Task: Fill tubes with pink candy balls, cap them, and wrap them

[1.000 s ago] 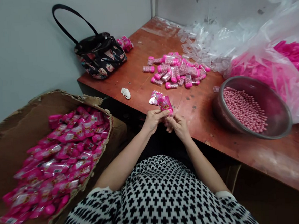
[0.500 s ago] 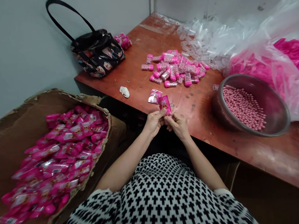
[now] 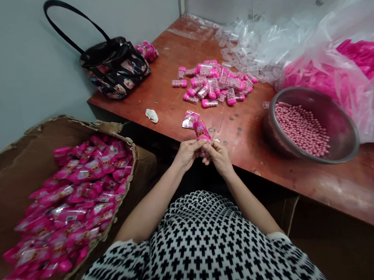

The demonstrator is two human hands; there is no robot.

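Left hand (image 3: 188, 154): thumb and fingers pinched the lower end of a pink packet (image 3: 202, 130).
Right hand (image 3: 219, 155): gripped that same end, its thumb close beside the left one.
Packet's place: at the front edge of a reddish table (image 3: 168, 103), near a flat sachet (image 3: 189, 119), as I saw it.
Farther back: piled bead-filled tubes (image 3: 213, 87) with pink caps.
Person's right: a grey bowl (image 3: 341, 132) holding pink beads (image 3: 302, 128).
Person's left: a torn cardboard box (image 3: 18, 180) heaped with glossy pouches (image 3: 82, 197).

Pink packet (image 3: 202, 129) partly hidden by my fingers (image 3: 209, 148), its print too small to read, carton (image 3: 23, 164) cut off left
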